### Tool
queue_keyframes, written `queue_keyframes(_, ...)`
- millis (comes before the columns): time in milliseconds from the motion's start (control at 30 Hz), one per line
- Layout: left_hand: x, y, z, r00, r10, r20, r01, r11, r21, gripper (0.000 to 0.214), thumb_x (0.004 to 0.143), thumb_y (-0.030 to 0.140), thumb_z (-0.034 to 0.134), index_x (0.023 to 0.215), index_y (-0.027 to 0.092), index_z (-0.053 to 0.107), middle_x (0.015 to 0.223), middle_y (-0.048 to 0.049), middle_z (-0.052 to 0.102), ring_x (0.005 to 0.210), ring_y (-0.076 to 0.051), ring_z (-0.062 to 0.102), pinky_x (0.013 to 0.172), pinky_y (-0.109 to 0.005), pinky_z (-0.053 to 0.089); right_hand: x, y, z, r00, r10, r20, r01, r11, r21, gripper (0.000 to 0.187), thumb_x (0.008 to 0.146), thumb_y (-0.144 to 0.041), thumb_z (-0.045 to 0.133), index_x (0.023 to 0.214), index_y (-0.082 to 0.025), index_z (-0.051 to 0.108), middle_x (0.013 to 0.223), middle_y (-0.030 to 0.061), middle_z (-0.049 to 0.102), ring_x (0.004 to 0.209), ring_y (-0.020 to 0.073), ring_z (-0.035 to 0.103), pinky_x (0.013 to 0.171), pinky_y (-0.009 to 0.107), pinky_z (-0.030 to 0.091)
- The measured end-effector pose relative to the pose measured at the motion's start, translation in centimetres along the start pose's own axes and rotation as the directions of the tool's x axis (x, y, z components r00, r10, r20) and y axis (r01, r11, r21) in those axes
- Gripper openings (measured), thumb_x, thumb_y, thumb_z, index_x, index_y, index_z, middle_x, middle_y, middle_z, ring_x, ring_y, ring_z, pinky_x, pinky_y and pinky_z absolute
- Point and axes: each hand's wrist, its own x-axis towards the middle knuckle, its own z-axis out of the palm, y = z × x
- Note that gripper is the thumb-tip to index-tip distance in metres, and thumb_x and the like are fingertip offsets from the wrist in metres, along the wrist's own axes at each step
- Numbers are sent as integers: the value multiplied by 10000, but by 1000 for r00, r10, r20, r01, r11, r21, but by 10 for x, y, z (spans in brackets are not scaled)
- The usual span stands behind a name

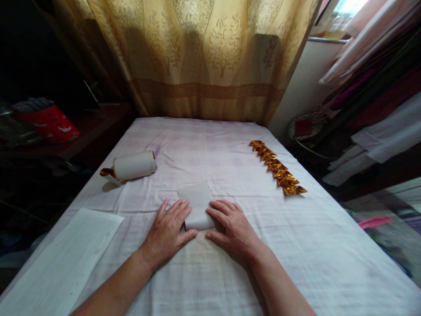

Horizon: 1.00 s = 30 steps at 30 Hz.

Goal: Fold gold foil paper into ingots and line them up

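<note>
A small sheet of white paper [196, 195] lies in front of me, its near edge curled up into a rounded bend. My left hand [171, 226] rests flat over the sheet's left side, fingers stretched out and thumb along the near edge. On the right side, my right hand [230, 224] lies in the same way, with its fingertips on the paper and its thumb by the bend. Both hands are open. Parts of the sheet's side edges are hidden under the fingers.
A roll of white-backed gold foil paper [134, 165] lies at the left. Several folded gold foil pieces [276, 169] form a slanting row at the right. A printed sheet [69, 259] lies near left on the cloth-covered surface [210, 145]. Behind hangs a curtain [204, 57].
</note>
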Motion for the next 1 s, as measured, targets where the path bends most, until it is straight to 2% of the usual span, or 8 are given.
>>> queue_keyframes(167,4,-2,0,999,-54,-4,54,996,-77,441,939,505,528,1236,197,635,1341,-132,638,1290,-297,554,1143,-598,288,1,0,3,996,-62,-63,63,998,23,464,788,-279,729,1231,-199,613,1266,115,656,1177,283,563,987,447,412)
queue_keyframes(300,4,-5,-4,999,-48,12,49,983,-176,424,947,540,490,1166,229,678,1287,-111,678,1283,-299,560,1148,-626,259,1,0,5,982,-96,-163,104,994,41,326,782,-96,586,1086,-190,653,1044,90,728,1034,247,629,932,403,431)
queue_keyframes(433,3,-5,-8,999,45,16,-38,956,-290,564,889,665,495,1191,215,651,1180,-103,728,1182,-299,630,1178,-621,211,0,-7,0,986,48,-160,-28,992,124,128,852,-153,557,887,-210,667,801,35,711,779,183,638,774,315,447)
queue_keyframes(533,3,-2,-8,999,24,-27,-32,939,-341,551,887,646,518,1206,206,606,1081,-74,751,986,-238,706,1163,-524,325,0,-14,-3,976,202,-76,-187,968,165,61,860,-212,601,844,-213,660,739,13,692,697,161,612,667,264,419)
queue_keyframes(700,6,3,-3,983,-124,-133,77,946,-315,292,953,389,514,1171,223,614,1051,-56,741,978,-212,694,973,-396,523,4,-15,1,960,269,-72,-259,957,127,25,826,-224,648,842,-212,664,755,13,690,732,167,612,681,265,415)
queue_keyframes(800,8,4,1,975,-164,-151,112,946,-303,398,939,332,535,1324,231,542,1032,-50,726,940,-200,685,892,-360,549,6,-11,7,960,244,-138,-234,969,80,113,827,-220,651,936,-211,680,862,40,710,839,200,624,781,319,448)
queue_keyframes(900,10,4,4,974,-174,-147,127,950,-284,525,941,333,537,1441,213,431,902,-29,705,839,-188,670,840,-349,555,8,-9,11,955,238,-176,-243,970,-9,287,813,-252,673,1096,-206,671,1111,104,692,1029,264,601,902,411,455)
queue_keyframes(1000,10,3,6,975,-147,-168,105,966,-236,530,941,360,543,1437,203,442,1054,-73,710,966,-219,658,901,-387,540,10,-10,13,949,274,-158,-292,951,-105,363,820,-293,667,1172,-206,654,1276,148,619,1146,319,550,948,486,443)
